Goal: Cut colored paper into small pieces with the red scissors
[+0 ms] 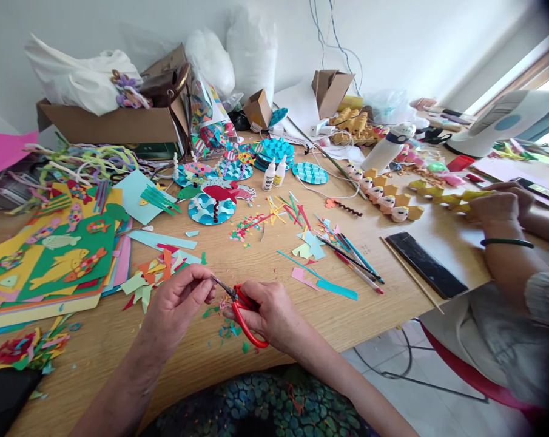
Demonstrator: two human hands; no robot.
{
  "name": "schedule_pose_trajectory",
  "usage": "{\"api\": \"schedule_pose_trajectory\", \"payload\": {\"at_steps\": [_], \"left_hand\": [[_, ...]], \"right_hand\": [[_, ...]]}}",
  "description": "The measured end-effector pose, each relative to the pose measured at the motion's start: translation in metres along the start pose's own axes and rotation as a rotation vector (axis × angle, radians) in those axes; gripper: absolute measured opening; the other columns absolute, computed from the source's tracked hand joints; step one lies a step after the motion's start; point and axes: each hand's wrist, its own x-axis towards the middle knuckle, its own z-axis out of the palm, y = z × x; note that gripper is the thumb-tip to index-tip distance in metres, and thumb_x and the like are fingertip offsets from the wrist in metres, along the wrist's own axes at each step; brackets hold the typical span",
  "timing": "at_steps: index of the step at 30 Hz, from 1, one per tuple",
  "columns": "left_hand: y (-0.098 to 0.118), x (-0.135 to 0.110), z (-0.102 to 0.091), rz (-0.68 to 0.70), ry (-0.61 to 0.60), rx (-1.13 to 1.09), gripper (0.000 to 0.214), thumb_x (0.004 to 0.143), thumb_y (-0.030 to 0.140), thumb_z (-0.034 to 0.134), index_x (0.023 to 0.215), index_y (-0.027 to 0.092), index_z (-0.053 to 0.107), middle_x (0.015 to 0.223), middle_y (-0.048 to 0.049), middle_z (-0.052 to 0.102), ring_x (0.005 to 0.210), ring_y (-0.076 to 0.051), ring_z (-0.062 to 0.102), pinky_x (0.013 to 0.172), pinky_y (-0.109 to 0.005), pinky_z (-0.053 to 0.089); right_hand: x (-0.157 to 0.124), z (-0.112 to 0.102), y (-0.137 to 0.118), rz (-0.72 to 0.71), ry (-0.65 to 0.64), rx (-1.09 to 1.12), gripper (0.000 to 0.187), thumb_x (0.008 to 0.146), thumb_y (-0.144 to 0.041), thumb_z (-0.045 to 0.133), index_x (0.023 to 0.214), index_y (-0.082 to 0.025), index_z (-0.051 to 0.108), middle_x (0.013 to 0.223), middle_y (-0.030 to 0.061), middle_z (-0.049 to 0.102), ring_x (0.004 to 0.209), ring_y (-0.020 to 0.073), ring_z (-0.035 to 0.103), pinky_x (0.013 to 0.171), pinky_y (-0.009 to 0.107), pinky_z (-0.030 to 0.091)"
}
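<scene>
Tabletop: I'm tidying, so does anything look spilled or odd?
Small paper scraps lie strewn on the tabletop beneath the red scissors, looking like spilled clippings, unlike the scrap heap near the left edge.

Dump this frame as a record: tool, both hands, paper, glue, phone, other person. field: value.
tool: red-handled scissors, pointing toward the left hand
right_hand: right hand grips the scissors' handles
left_hand: pinched near the blade tips; anything held is too small to tell
paper: fish cutouts on a green sheet, at left
glue: two white bottles, standing
phone: black phone beside a thin stick
other_person: hand at a yellow strip
</scene>
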Motion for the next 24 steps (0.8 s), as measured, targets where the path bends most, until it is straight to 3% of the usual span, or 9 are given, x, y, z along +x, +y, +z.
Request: {"api": "schedule_pose_trajectory", "payload": {"at_steps": [20,24], "left_hand": [[-0.0011,-0.0024,-0.0018,-0.012,0.012,-0.005,0.012,0.079,0.03,0.057,0.078,0.019,0.059,0.066,0.0,0.055,0.062,-0.012,0.052,0.044,-0.018,0.034],[-0.0012,-0.0006,-0.003,0.009,0.021,-0.003,0.011,0.078,0.029,0.057,0.075,0.019,0.06,0.064,0.0009,0.055,0.062,-0.012,0.052,0.051,-0.019,0.039]], "right_hand": [[-0.0019,-0.0007,0.0018,-0.008,-0.024,-0.008,0.038,0.081,-0.045,0.055,0.058,-0.017,0.043,0.052,-0.0055,0.036,0.046,0.0057,0.031,0.045,0.018,0.022],[-0.0033,-0.0034,0.0003,0.01,-0.05,0.01,0.039,0.08,-0.047,0.055,0.058,-0.017,0.044,0.052,-0.0057,0.036,0.046,0.0055,0.03,0.045,0.019,0.021]]}}
